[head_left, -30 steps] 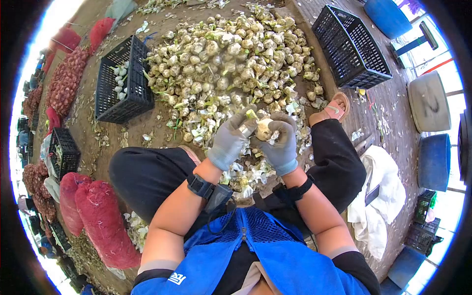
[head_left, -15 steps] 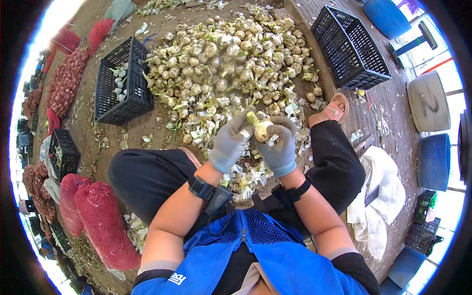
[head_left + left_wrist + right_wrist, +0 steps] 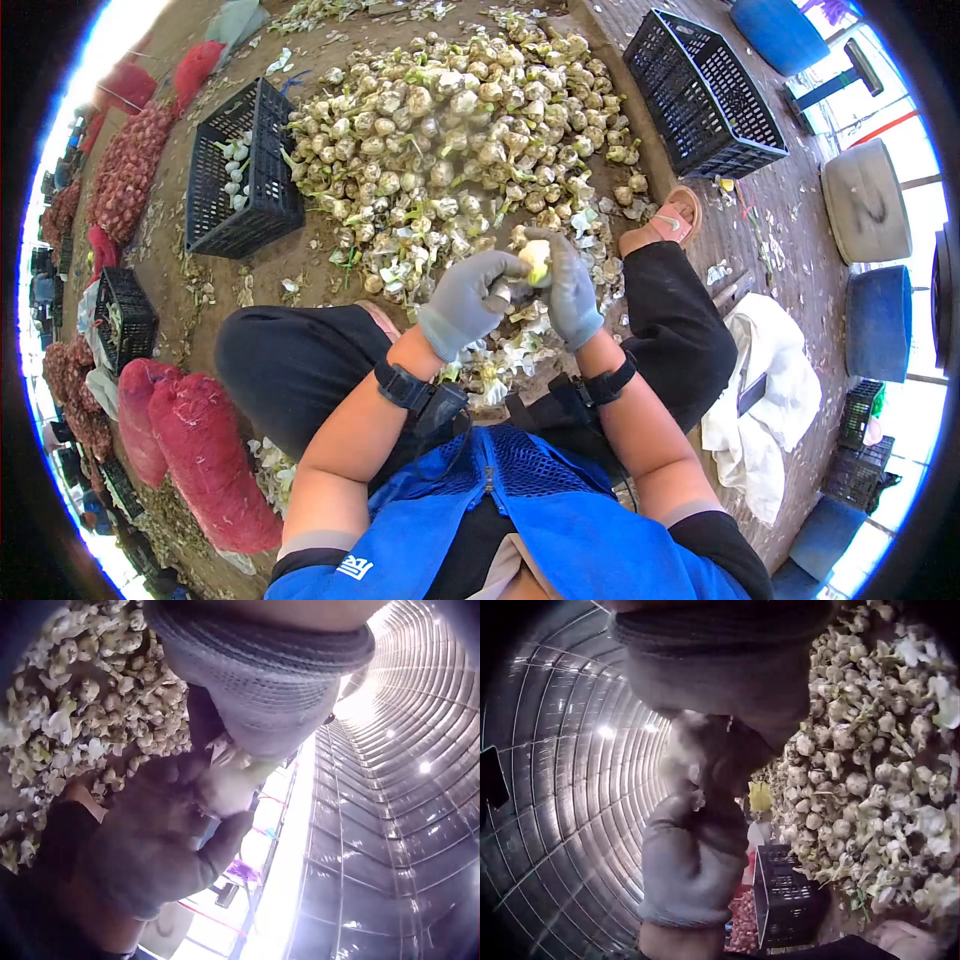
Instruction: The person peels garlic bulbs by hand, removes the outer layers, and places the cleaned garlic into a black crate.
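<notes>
In the head view, a garlic bulb (image 3: 533,257) sits between my two grey-gloved hands, over the near end of the garlic heap. My right hand (image 3: 572,292) holds it from the right, its fingers along the bulb's far side. The bulb's green stem end faces my body. From the left, curled fingers of my left hand (image 3: 468,303) grip at the bulb's edge. A small pale piece shows beside the left thumb. The left wrist view has the bulb (image 3: 225,791) close up between both gloves. In the right wrist view, the hands mostly hide it.
Ahead lies a big heap of garlic bulbs (image 3: 470,130), with loose peelings (image 3: 490,375) between my legs. A black crate (image 3: 205,205) with a few whiter bulbs stands left; another black crate (image 3: 700,100) stands right. Red mesh sacks (image 3: 205,450) lie at left, a white cloth (image 3: 760,385) at right.
The garlic bulb has been turned: its stem pointed up and left before, and now faces my body. My left hand has shifted lower, and the right fingers have straightened along the bulb.
</notes>
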Demonstrator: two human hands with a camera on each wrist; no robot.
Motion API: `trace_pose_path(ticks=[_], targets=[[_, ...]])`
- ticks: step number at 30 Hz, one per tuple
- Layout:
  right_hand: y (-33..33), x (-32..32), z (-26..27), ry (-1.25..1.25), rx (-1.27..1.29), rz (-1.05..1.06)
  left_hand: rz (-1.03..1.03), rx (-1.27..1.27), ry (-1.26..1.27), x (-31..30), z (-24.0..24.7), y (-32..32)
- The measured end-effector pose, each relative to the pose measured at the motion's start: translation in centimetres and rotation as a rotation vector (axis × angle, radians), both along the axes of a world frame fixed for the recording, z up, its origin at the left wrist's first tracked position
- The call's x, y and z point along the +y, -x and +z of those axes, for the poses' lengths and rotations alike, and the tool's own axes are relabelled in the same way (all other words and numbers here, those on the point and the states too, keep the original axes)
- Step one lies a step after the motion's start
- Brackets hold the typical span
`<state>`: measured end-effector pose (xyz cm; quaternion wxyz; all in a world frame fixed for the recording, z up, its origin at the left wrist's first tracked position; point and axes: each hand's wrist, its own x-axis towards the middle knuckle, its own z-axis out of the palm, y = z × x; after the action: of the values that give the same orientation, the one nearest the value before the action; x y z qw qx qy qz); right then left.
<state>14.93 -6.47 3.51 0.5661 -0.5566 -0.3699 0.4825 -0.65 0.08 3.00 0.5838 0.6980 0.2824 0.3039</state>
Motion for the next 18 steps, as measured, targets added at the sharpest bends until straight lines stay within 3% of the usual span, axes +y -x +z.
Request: trace_pose_path(ticks=[1, 2, 3, 4, 5, 7, 9, 11, 13, 15, 16, 18], targets=[[-0.4, 0.1, -0.6, 0.002, -0.003, -0.001, -0.091, 0.011, 0.04, 0.0, 0.2, 0.0], [-1.0, 0.3, -1.7, -0.005, -0.026, 0.056, -0.214, -0.002, 0.398, 0.7, 0.7, 0.7], [-1.2, 0.3, -2.4, -0.009, -0.048, 0.113, -0.214, -0.002, 0.402, 1.5, 1.6, 1.1], [-0.5, -0.1, 1.7, 0.141, 0.141, 0.173, -0.139, 0.039, 0.254, 2.3, 2.3, 1.4], [-0.5, -0.5, 1.7, 0.142, 0.142, 0.173, -0.063, 0.081, 0.104, 3.2, 2.6, 1.8], [-0.7, -1.0, 1.8, 0.168, 0.389, 0.391, 0.059, 0.168, 0.111, 5.5, 0.6, 3.4], [0.2, -0.8, 2.2, 0.134, 0.415, 0.365, 0.181, 0.256, 0.117, 5.8, -0.1, 4.0], [0.1, -0.5, 2.4, 0.178, 0.324, 0.248, 0.083, 1.183, -0.501, 4.6, 1.3, 3.8], [-0.6, -0.4, 0.2, 0.114, 0.182, 0.213, 0.016, 1.111, -0.508, 3.6, 1.5, 3.0], [-0.6, 0.0, -1.4, 0.077, 0.007, -0.011, -0.162, 0.504, -0.329, 2.8, 2.3, 2.2], [-0.8, -0.2, -1.0, 0.083, -0.048, -0.005, -0.166, 0.505, -0.33, 2.2, 2.2, 1.7], [-0.4, 0.1, -1.1, 0.064, -0.046, -0.031, -0.135, 0.206, -0.056, 1.3, 1.7, 0.6]])
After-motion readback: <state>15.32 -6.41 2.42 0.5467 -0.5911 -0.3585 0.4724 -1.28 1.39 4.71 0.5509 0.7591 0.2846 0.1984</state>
